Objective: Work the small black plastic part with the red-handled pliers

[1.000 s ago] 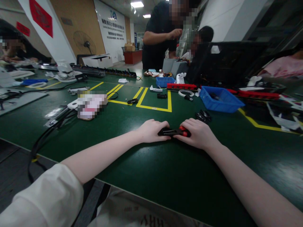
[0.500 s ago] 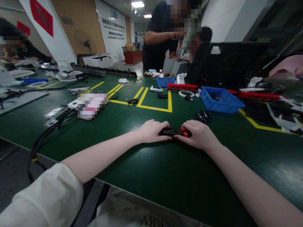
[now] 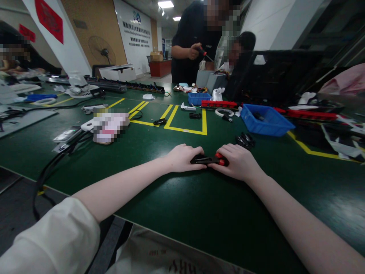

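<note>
My right hand (image 3: 238, 161) is closed around the red handles of dark pliers (image 3: 212, 160), just above the green table (image 3: 176, 201). The jaws of the pliers point left and meet a small black part (image 3: 199, 159). My left hand (image 3: 184, 158) pinches that black part between thumb and fingers. Where the jaws meet the part is too small and dark to make out. Behind my right hand lies a small heap of black parts (image 3: 245, 140).
A blue bin (image 3: 266, 121) stands at the back right, a smaller blue bin (image 3: 199, 99) behind the yellow tape marks. A phone (image 3: 111, 127) and black cables (image 3: 53, 163) lie at the left. Across the table a person (image 3: 194, 42) holds a screwdriver (image 3: 205, 53).
The red handles have shifted slightly and look a little wider apart. My left hand has hardly moved. Across the table, the person's hand has moved left, and a screwdriver now shows in it.
</note>
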